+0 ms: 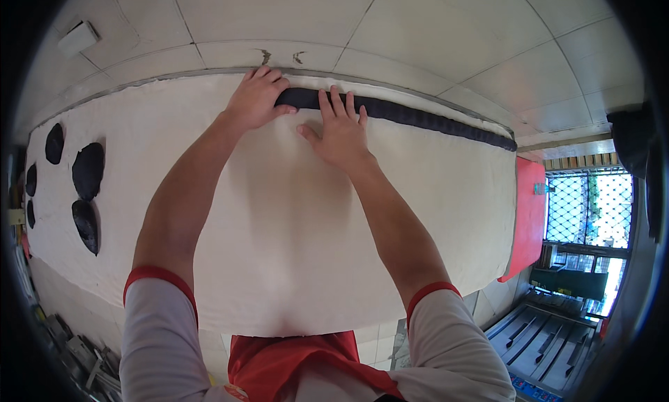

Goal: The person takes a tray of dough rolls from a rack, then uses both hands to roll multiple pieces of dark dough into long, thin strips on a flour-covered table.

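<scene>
A long black roll, seemingly of dough (432, 120), lies along the far edge of a large pale sheet (300, 262) that covers the table. My left hand (258, 101) is closed around the roll's left end, its thumb on the near side. To the right of it, my right hand (339, 131) rests with spread fingers laid across the roll and its thumb apart on the sheet. The roll's left tip is hidden under my left hand. Its right end tapers toward the far right corner of the table.
Several black lumps, such as the large one (88, 171), lie on the sheet at the left. A tiled wall (432, 32) stands directly behind the far edge. A red panel (528, 217) hangs at the right end; beyond it are a window (585, 207) and a slatted metal rack (543, 346).
</scene>
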Available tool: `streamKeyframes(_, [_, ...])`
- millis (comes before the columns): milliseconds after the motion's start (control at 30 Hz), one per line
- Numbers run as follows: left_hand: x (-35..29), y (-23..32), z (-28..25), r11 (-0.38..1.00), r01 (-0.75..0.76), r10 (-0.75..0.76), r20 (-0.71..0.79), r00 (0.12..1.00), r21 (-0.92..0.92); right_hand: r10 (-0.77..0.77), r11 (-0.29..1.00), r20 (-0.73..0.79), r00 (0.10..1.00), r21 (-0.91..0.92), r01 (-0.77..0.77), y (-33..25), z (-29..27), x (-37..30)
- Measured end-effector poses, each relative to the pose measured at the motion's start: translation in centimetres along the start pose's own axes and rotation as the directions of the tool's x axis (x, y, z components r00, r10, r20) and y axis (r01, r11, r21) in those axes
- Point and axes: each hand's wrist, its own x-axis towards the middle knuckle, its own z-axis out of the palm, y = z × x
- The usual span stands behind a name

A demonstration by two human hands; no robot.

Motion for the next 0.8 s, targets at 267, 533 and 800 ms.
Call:
streamKeyframes(267, [-1.3, -2.2, -0.9, 0.997, -0.009, 0.004, -0.056, 0.998, -0.082, -0.155, 0.988, -0.162, 0.975, -0.003, 0.157, -4.0, 1.5, 1.3])
streamKeyframes(533, [-1.5, -1.0, -0.5, 0.996, 0.007, -0.016, -0.104, 0.994, -0.085, -0.195, 0.939, -0.271, 0.943, 0.227, 0.259, -1.0, 0.3, 1.8])
streamKeyframes(800, [4.0, 4.2, 2.8, 0.994, -0.090, 0.092, 0.028, 0.995, -0.069, -0.077, 0.981, -0.095, 0.993, 0.169, 0.092, 14.9, -2.7, 2.0])
